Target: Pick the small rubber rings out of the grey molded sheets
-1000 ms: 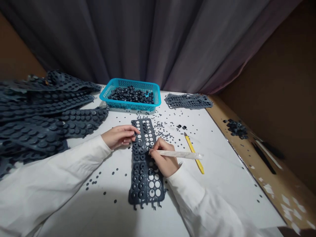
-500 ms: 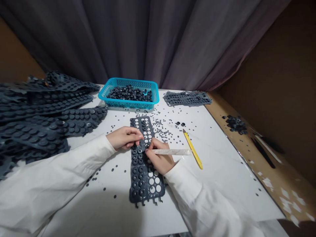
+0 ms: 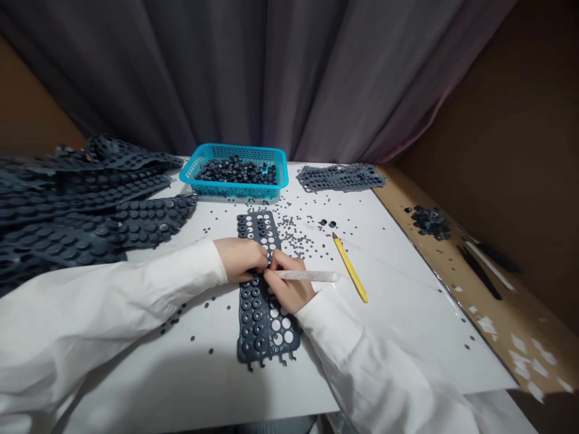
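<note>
A dark grey rubber sheet [image 3: 251, 313] of moulded ring-shaped parts lies lengthwise on the white tabletop; round holes show white through its right half and far end. My right hand [image 3: 292, 282] is closed around a white pen-like tool [image 3: 310, 276], its tip by the sheet and hidden among the fingers. Right beside it, my left hand [image 3: 244, 258] rests over the sheet's middle with curled fingers closed near the tool tip. Whatever those left fingers pinch is hidden.
Behind the sheet stands a blue basket [image 3: 234, 188] of small black parts. Stacked moulded sheets [image 3: 85, 223] fill the left. A punched-out sheet [image 3: 341, 178], a yellow craft knife [image 3: 350, 268] and scattered small discs [image 3: 296, 241] lie on the right. Cardboard [image 3: 434, 256] borders the table.
My left hand has moved right and slightly down, turning over so its fingers meet those of my right hand. The right hand still holds the white tool in nearly the same place.
</note>
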Demonstrator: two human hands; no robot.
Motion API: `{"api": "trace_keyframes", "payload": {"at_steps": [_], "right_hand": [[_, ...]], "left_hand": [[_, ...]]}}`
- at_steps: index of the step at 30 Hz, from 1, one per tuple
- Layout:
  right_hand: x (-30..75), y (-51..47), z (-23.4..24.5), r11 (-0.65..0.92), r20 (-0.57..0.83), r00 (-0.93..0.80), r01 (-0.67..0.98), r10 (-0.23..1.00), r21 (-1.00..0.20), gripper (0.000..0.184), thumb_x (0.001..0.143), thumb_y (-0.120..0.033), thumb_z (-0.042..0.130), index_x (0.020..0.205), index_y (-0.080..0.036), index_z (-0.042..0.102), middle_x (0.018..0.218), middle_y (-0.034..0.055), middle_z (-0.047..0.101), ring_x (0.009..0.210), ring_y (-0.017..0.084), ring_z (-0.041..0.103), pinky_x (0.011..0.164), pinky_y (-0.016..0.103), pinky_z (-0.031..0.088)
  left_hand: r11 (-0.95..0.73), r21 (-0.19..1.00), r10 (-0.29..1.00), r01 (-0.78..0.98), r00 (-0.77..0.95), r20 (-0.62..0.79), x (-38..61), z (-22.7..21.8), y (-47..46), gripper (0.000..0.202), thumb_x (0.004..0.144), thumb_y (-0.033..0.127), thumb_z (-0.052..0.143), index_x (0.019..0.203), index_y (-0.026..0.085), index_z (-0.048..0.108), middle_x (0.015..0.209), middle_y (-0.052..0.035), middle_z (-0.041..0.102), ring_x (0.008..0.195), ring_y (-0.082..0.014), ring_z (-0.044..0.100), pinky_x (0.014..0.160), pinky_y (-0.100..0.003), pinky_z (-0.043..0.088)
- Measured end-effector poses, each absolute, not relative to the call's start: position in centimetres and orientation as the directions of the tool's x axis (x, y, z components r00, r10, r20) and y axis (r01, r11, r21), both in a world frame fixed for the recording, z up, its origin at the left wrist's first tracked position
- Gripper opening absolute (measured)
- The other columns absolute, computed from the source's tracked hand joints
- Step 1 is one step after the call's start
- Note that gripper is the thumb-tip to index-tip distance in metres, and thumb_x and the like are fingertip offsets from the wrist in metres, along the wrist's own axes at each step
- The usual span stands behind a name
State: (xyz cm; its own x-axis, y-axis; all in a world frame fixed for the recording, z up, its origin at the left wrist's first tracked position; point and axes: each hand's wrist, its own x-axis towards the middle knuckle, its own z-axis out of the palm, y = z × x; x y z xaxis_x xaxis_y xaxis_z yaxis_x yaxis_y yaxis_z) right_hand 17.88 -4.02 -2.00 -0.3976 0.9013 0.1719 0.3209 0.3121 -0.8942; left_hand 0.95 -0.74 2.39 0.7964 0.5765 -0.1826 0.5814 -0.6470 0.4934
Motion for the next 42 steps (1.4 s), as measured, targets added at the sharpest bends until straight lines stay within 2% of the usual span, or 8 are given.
{"api": "trace_keyframes", "payload": {"at_steps": [7,15,19,22,25,28,37,42], "right_hand": [[17.8,-3.9,-2.1,0.317,0.175,-0.4,0.323,0.899,-0.892,0.02,0.07,-0.02,0.049,0.057,-0.022,0.035,0.048,-0.0064,0.039,0.05,0.012,0.04,0.052,0.025,0.027],[17.7,-3.7,-2.2,0.325,0.182,-0.393,0.336,0.901,-0.884,0.021,0.07,-0.019,0.049,0.056,-0.022,0.032,0.048,-0.0061,0.037,0.049,0.012,0.037,0.051,0.025,0.025],[17.7,-3.9,-2.0,0.308,0.174,-0.384,0.321,0.907,-0.896,0.021,0.069,-0.018,0.049,0.056,-0.022,0.033,0.048,-0.0064,0.039,0.049,0.012,0.039,0.051,0.024,0.027],[17.8,-3.9,-1.9,0.284,0.153,-0.382,0.315,0.911,-0.905,0.02,0.069,-0.018,0.051,0.058,-0.022,0.035,0.049,-0.0068,0.04,0.05,0.012,0.041,0.051,0.024,0.029],[18.0,-3.9,-1.7,0.261,0.153,-0.346,0.292,0.926,-0.92,0.018,0.07,-0.018,0.053,0.059,-0.022,0.039,0.05,-0.007,0.043,0.051,0.011,0.043,0.052,0.023,0.031],[18.4,-3.9,-1.7,0.245,0.163,-0.296,0.265,0.941,-0.932,0.019,0.072,-0.019,0.054,0.059,-0.021,0.04,0.051,-0.0065,0.046,0.052,0.011,0.045,0.054,0.023,0.033],[18.9,-4.3,-1.6,0.235,0.147,-0.307,0.274,0.94,-0.932,0.017,0.072,-0.02,0.054,0.06,-0.021,0.042,0.051,-0.0058,0.049,0.052,0.011,0.046,0.053,0.023,0.034],[18.7,-4.6,-1.7,0.221,0.133,-0.334,0.24,0.933,-0.945,0.017,0.069,-0.019,0.054,0.059,-0.021,0.041,0.048,-0.0068,0.046,0.049,0.011,0.043,0.05,0.023,0.033]], "left_hand": [[-0.59,0.654,0.565,0.473,0.821,-0.084,-0.1,1.3,0.0,0.013,0.067,0.006,0.06,0.063,0.018,0.062,0.065,-0.0031,0.06,0.06,-0.0161,0.052,0.06,-0.024,0.036],[-0.486,0.678,0.797,0.552,0.597,0.086,-1.8,0.2,-1.9,0.013,0.081,0.025,0.057,0.075,0.016,0.065,0.068,-0.0028,0.061,0.058,-0.0126,0.051,0.058,-0.021,0.037],[-0.188,0.825,0.967,0.533,0.248,0.06,-2.8,1.2,-2.2,0.014,0.076,0.03,0.065,0.077,0.016,0.064,0.063,0.0001,0.059,0.054,-0.011,0.049,0.053,-0.02,0.036],[0.151,0.963,0.97,0.224,0.153,-0.188,-3.1,1.5,-2.6,0.025,0.069,0.036,0.073,0.08,0.015,0.064,0.051,0.0049,0.047,0.039,-0.0059,0.034,0.04,-0.017,0.025],[0.411,0.901,0.895,-0.136,0.247,-0.371,-2.6,1.5,-3.6,0.035,0.064,0.034,0.079,0.088,0.013,0.065,0.056,0.004,0.049,0.035,-0.0001,0.023,0.036,-0.014,0.016],[0.491,0.802,0.86,-0.341,0.339,-0.382,-1.8,1.6,-4.7,0.03,0.069,0.026,0.076,0.093,0.01,0.066,0.068,-0.0001,0.053,0.036,0.0031,0.022,0.035,-0.011,0.012],[0.63,0.604,0.776,-0.488,0.408,-0.48,-0.6,1.9,-5.9,0.015,0.085,0.02,0.056,0.084,0.007,0.065,0.064,-0.0004,0.052,0.034,0.0022,0.021,0.031,-0.009,0.014],[0.649,0.538,0.759,-0.538,0.409,-0.506,-1.2,1.8,-5.6,0.017,0.08,0.022,0.049,0.079,0.009,0.06,0.064,-0.0017,0.052,0.035,-0.0023,0.028,0.03,-0.011,0.017]]}}
